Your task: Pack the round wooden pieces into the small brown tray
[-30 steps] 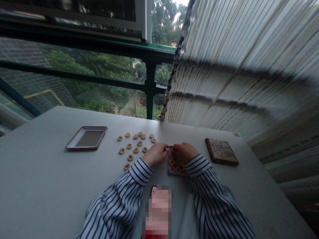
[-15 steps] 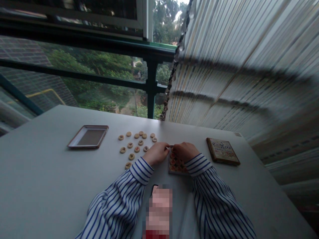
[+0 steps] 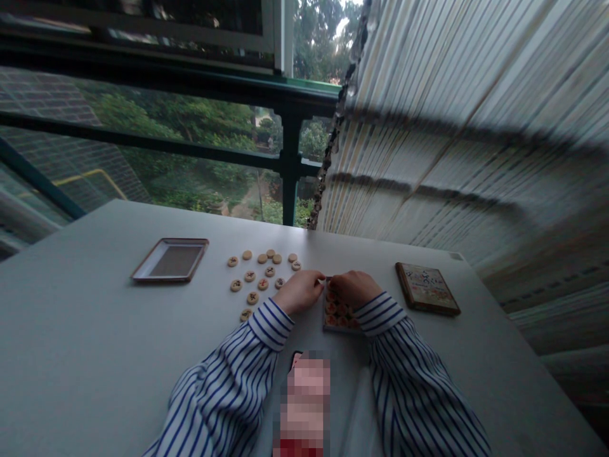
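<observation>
A shallow tray (image 3: 351, 330) of round wooden xiangqi pieces (image 3: 341, 310) with red markings lies on the table in front of me. My left hand (image 3: 301, 292) is closed at its far left corner, thumb and fingertips pinched on the rim. Over the tray's far part, my right hand (image 3: 356, 289) is curled with its fingers bent downward; whatever is under its fingertips is hidden. It also covers much of the tray. Several loose xiangqi pieces (image 3: 263, 284) are scattered to the left of my left hand, some marked side up, others showing plain wood.
To the left lies a rectangular box lid (image 3: 196, 261), inside upward. A flat box (image 3: 427, 287) with a printed cover rests at the right. Between my forearms is a phone (image 3: 295, 357) with a blurred screen. A window railing (image 3: 288, 162) and striped curtain (image 3: 380, 209) stand behind the white table (image 3: 95, 355).
Both hands stay at the tray's far edge, with hardly any movement of the fingers. The whole view has shifted very slightly; the loose pieces lie as before.
</observation>
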`<move>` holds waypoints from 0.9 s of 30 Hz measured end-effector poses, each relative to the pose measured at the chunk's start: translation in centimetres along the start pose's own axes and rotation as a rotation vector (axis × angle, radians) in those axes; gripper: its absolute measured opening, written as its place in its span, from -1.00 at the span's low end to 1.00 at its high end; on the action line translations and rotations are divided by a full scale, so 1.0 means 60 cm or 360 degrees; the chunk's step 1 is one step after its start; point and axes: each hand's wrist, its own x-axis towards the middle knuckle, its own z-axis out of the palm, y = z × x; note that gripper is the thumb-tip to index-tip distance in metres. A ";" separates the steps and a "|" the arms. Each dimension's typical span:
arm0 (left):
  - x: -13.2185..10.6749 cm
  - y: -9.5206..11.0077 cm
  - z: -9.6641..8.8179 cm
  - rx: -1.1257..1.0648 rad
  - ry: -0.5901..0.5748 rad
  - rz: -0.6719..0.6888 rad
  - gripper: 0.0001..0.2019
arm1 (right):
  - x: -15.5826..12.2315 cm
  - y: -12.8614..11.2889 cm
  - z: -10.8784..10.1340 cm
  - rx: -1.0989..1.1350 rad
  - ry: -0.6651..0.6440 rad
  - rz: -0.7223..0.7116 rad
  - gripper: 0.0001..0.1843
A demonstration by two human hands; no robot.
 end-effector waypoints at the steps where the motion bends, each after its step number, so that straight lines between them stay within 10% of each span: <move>1: 0.000 0.000 0.000 -0.0004 0.0002 0.0001 -0.66 | 0.000 0.000 0.001 0.0000 0.0009 -0.0008 -0.71; 27: 0.001 -0.003 -0.002 -0.0007 -0.0012 0.0033 -0.67 | 0.006 0.005 0.012 0.0015 0.0051 -0.0081 -0.74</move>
